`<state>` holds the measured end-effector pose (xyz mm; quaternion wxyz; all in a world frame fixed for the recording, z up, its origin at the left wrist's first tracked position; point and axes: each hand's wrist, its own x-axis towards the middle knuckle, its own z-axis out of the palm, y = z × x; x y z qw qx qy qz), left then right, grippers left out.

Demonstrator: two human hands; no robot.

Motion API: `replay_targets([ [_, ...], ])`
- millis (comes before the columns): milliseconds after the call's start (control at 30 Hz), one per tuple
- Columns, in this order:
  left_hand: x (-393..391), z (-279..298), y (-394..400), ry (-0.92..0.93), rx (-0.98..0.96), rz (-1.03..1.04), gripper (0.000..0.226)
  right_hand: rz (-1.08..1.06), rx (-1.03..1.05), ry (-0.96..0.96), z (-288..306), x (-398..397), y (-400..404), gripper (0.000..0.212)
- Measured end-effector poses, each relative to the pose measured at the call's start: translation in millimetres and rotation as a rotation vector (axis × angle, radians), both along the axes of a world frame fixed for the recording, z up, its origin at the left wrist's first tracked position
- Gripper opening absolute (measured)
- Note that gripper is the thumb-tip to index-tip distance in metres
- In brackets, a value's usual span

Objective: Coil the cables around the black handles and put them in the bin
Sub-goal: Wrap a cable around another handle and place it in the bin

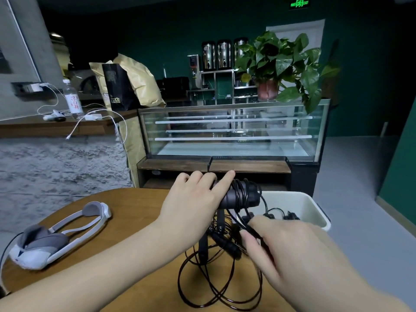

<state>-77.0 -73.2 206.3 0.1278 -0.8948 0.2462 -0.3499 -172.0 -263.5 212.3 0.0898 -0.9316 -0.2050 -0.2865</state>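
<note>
judged light and rigid, the matte black cylindrical handle, best gripped mid-barrel, while its thin black glossy cable looked springy, apt to uncoil and tangle. partly wound with cable, held just above the round brown wooden table beside the white plastic bin, loose loops lying on the table below. left hand curled round the handle; right hand pinching the cable.
</note>
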Motion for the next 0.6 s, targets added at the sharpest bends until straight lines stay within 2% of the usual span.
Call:
replay_targets([
  [100,-2.7,-7.1,-1.6,0.003,0.113,-0.057,0.096,0.045,-0.084,-0.137,9.8,8.8,-11.1,0.036],
  [200,-8.5,-12.5,-1.0,0.012,0.179,-0.155,0.096,0.093,-0.120,-0.136,26.8,22.1,-25.6,0.036],
  [300,-11.8,-11.1,1.5,0.029,0.165,-0.210,0.092,0.142,-0.026,0.018,41.9,33.2,-35.7,0.035],
  [400,-11.5,-6.5,3.9,0.036,0.176,-0.244,0.082,0.258,0.177,0.291,49.9,39.7,-41.7,0.027],
  [533,-11.2,0.2,1.3,0.059,0.200,-0.285,0.063,0.381,0.378,0.426,50.9,40.9,-39.0,0.017],
  [600,-10.1,2.0,-1.0,0.097,0.220,-0.287,0.060,0.422,0.487,0.485,50.8,42.8,-37.3,0.018],
])
